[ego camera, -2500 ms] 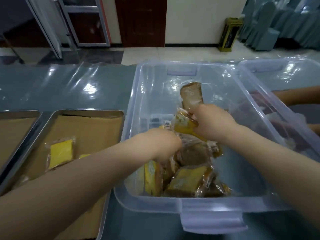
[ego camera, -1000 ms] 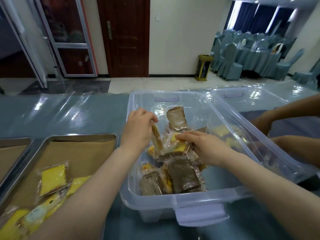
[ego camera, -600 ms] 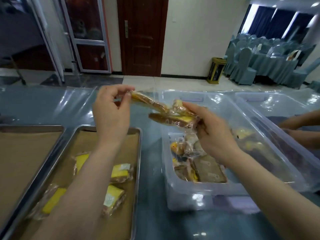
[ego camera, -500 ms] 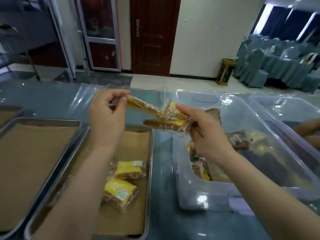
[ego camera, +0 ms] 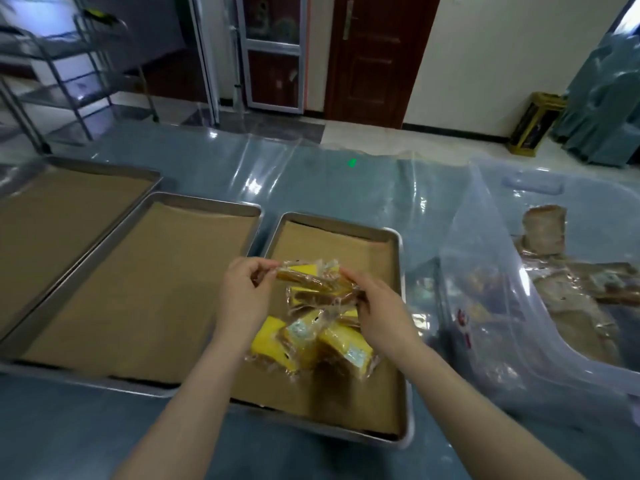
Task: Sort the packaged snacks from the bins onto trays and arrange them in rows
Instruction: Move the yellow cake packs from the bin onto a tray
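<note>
Your left hand and right hand each pinch yellow snack packets over the right tray, where a few packets lie heaped, no rows yet, two trays bare, and the bin still holding more.

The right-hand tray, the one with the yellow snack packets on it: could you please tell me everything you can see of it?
The right-hand tray is a shallow rectangular metal pan with a raised rim, lined with brown paper. It lies flat on the plastic-covered table, beside an empty lined tray and the clear bin. Yellow snack packets lie heaped mid-tray, not in rows. Both hands, left hand and right hand, hold more packets above it.
</note>
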`<state>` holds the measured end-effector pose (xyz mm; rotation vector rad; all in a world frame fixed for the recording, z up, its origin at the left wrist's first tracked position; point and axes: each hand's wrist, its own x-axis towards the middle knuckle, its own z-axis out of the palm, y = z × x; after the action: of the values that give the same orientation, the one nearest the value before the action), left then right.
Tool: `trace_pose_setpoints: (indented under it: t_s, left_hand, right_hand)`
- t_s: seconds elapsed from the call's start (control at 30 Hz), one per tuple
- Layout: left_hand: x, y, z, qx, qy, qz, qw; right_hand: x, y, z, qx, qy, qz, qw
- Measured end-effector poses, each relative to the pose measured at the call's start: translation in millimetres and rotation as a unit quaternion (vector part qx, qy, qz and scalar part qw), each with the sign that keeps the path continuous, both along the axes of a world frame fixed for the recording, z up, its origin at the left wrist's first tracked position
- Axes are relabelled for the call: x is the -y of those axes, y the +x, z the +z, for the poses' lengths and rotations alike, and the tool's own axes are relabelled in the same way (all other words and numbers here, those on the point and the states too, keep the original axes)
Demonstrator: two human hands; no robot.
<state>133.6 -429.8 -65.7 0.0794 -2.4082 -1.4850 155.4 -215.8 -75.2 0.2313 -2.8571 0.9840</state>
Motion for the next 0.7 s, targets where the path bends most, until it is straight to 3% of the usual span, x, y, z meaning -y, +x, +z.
trace_pose_setpoints:
  t_s: [0.17,0.27,0.4,0.53,0.7]
  left_hand:
    - [11.9,0.4,-45.2,0.071,-0.064,-0.075,0.993]
    - [13.6,5.6,-72.3,0.153,-0.147,-0.162,0.964]
    - [14.0,11.5,-82.1,0.213,-0.206,-0.241,0.924]
    - [7.5,7.2,-59.7,0.170,-0.210,-0.229,0.935]
    - [-30.9,2.3,4.2,0.025,-0.203,-0.219,0.954]
  right_hand:
    - [15.9,-0.1,-44.4,0.045,0.002,-0.066,0.997]
    - [21.5,5.1,-67.2,0.115,-0.014,-0.071,0.991]
    - [15.3,3.9,-82.0,0.197,0.154,-0.009,0.968]
    - [4.6,-2.3,-57.3,0.213,0.169,0.024,0.962]
    - [-12.0,1.9,21.7,0.061,0.057,0.010,0.996]
